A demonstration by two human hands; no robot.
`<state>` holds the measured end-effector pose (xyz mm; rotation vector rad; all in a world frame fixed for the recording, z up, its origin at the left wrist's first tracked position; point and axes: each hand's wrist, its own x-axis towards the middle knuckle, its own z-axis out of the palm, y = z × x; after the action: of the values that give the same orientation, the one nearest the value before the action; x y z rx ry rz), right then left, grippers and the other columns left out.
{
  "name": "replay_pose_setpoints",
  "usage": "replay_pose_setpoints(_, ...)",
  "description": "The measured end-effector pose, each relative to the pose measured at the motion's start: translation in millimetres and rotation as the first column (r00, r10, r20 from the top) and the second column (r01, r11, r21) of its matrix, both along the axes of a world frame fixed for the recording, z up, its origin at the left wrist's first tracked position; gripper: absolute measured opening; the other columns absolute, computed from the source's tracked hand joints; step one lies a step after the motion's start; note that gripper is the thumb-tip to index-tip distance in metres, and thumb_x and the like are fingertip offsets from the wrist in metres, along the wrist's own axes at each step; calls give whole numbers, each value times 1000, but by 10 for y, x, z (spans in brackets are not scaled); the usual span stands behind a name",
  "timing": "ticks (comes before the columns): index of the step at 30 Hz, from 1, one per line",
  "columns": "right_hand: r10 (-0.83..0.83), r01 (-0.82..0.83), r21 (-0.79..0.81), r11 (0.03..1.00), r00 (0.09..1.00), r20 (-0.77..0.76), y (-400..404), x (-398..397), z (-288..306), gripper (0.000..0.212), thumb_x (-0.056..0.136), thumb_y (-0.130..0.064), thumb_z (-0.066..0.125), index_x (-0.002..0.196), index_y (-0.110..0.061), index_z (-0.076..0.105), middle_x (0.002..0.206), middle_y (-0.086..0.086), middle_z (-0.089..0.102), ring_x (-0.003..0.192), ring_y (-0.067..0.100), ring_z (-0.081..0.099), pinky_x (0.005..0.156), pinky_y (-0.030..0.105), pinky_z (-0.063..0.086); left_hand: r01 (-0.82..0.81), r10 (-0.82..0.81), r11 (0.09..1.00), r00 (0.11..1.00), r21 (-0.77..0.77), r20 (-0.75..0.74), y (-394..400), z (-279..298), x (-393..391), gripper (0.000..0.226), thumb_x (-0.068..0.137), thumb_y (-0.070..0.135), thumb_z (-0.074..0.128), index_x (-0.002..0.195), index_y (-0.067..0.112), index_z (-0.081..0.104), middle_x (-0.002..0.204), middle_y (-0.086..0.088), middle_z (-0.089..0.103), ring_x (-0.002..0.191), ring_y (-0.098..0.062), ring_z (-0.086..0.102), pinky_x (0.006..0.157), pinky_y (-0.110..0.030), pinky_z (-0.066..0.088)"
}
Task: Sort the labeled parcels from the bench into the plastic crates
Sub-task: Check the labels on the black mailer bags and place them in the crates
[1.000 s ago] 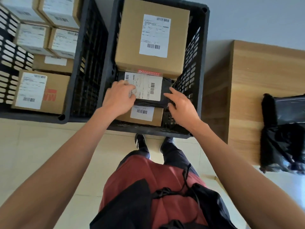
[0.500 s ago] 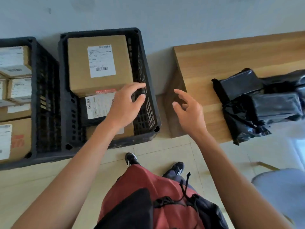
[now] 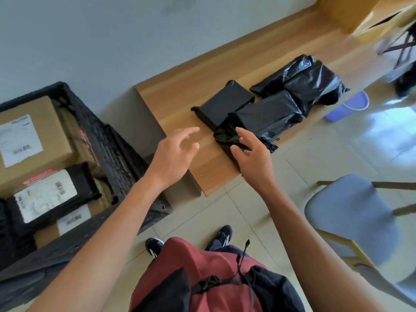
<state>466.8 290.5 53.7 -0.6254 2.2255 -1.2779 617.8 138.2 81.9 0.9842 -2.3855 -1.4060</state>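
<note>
Several parcels in black plastic wrap lie on the wooden bench (image 3: 180, 93). The nearest black parcel (image 3: 263, 118) lies by the bench's front edge, a flatter black parcel (image 3: 225, 104) is behind it, and a crumpled one (image 3: 308, 77) farther right. My right hand (image 3: 252, 154) hovers with spread fingers at the near end of the nearest parcel, fingertips close to its loose wrap. My left hand (image 3: 173, 154) is open over the bare bench top, left of the parcels. A black plastic crate (image 3: 112, 140) at the left holds a cardboard box (image 3: 29, 140) and a black labeled parcel (image 3: 47, 197).
A blue-grey chair (image 3: 351, 217) stands on the tiled floor at the right. A purple bucket (image 3: 353, 104) sits on the floor beyond the bench. A wooden cabinet (image 3: 387, 14) is at the top right. My shoes and a red bag are below.
Both hands left the crate, where they rested on the labeled black parcel, and swung right to the bench. The view turned right with them; the right hand now reaches the nearest black parcel.
</note>
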Motion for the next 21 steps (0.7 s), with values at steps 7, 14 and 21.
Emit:
replay_pose_setpoints(7,-81,82,49,995,997,-16,592,-520,-186,52,103,-21,60,153,-30,50,150,-9,56,138,7,50,109,29,45,108,-108,994,993,13,38,460,-102,-724,40,106,23,57,145,24,58,136,12,59,125,-3,51,95,-3,39)
replay_pose_setpoints(14,-138,136,103,985,990,8,792,-741,-418,51,101,-21,61,151,-28,53,142,-11,60,131,11,54,111,45,49,131,-138,988,986,78,94,482,-442,-1006,39,104,24,59,143,26,59,140,10,62,125,-5,56,93,-10,38)
replay_pose_setpoints(21,-148,130,236,963,987,58,766,-895,-630,54,102,-20,62,154,-26,48,152,-5,54,140,14,49,115,45,45,113,-147,978,969,173,199,403,-856,-1142,40,104,25,58,144,26,58,140,9,61,125,-6,54,102,-25,39)
